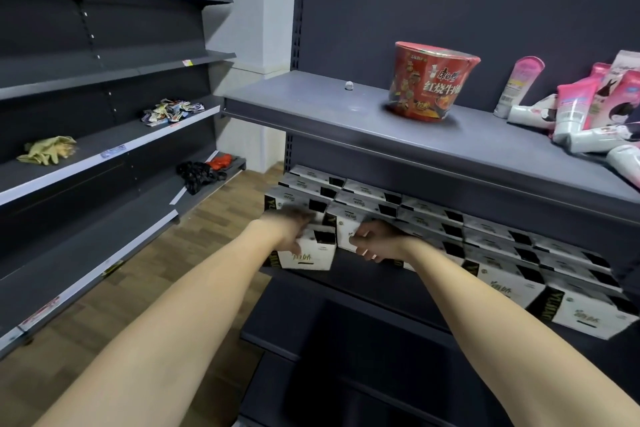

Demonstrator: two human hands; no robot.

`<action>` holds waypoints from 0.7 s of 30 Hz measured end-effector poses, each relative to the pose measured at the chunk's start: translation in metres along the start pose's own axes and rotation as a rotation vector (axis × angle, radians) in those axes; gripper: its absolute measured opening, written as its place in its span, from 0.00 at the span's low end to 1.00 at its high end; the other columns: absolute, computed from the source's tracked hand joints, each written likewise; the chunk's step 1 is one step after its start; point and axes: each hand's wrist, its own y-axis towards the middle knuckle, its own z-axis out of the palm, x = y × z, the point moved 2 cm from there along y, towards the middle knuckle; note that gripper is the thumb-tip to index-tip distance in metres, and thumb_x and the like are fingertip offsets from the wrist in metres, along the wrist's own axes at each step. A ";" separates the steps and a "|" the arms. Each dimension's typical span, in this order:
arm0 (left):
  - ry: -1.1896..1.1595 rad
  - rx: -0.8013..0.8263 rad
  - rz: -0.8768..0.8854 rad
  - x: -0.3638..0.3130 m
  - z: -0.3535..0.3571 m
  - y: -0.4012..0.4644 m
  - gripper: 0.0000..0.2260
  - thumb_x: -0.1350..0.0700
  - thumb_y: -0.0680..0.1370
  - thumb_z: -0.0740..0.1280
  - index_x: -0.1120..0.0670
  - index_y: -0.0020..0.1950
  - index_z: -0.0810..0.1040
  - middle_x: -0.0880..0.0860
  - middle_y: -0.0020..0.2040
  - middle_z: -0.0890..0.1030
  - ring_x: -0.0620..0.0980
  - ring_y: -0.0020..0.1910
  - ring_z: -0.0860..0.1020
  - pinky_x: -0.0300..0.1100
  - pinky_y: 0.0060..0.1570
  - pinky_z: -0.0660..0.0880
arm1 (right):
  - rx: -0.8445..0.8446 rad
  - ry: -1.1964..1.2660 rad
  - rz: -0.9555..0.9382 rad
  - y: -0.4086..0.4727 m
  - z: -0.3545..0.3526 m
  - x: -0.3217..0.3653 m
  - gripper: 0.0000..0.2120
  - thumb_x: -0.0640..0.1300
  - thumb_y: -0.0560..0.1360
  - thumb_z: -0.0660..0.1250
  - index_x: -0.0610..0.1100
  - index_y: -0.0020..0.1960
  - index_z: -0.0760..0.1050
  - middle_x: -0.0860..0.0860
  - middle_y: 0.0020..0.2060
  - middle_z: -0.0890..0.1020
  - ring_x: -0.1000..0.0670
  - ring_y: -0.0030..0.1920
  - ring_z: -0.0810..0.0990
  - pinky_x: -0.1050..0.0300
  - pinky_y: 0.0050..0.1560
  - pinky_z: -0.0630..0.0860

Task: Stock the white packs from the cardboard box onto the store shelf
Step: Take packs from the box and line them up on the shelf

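White packs with black corners stand in stacked rows (491,239) on the middle shelf (367,279) of the dark grey unit. My left hand (289,227) grips the top of one white pack (306,255) at the shelf's left front edge. My right hand (375,241) holds the neighbouring white pack (348,227) just to its right, fingers curled over its front. Both arms reach forward from the bottom of the view. The cardboard box is not in sight.
The shelf above (311,94) carries a red noodle bowl (427,80) and pink and white tubes (585,114). A second shelving unit (104,156) on the left holds sachets, a cloth and dark items. Wooden floor (194,246) lies between the units.
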 end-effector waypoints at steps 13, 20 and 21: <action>0.143 -0.106 -0.048 0.004 0.008 0.014 0.40 0.73 0.75 0.62 0.44 0.80 0.54 0.52 0.82 0.46 0.57 0.79 0.53 0.53 0.72 0.64 | 0.042 -0.027 -0.059 0.018 0.019 0.021 0.07 0.51 0.81 0.65 0.48 0.51 0.74 0.50 0.44 0.83 0.51 0.42 0.82 0.55 0.44 0.80; 0.136 -0.178 -0.071 0.012 0.017 0.019 0.40 0.70 0.75 0.66 0.47 0.81 0.52 0.55 0.81 0.46 0.59 0.79 0.52 0.58 0.71 0.64 | 0.058 -0.022 -0.064 0.019 0.025 0.026 0.08 0.50 0.80 0.66 0.46 0.54 0.74 0.49 0.45 0.83 0.51 0.44 0.82 0.58 0.41 0.79; 0.125 -0.176 -0.074 0.012 0.018 0.022 0.41 0.70 0.75 0.66 0.47 0.81 0.52 0.55 0.81 0.47 0.59 0.79 0.51 0.60 0.71 0.63 | 0.058 -0.019 -0.063 0.020 0.025 0.026 0.09 0.51 0.80 0.66 0.46 0.55 0.74 0.49 0.45 0.83 0.51 0.44 0.82 0.58 0.42 0.79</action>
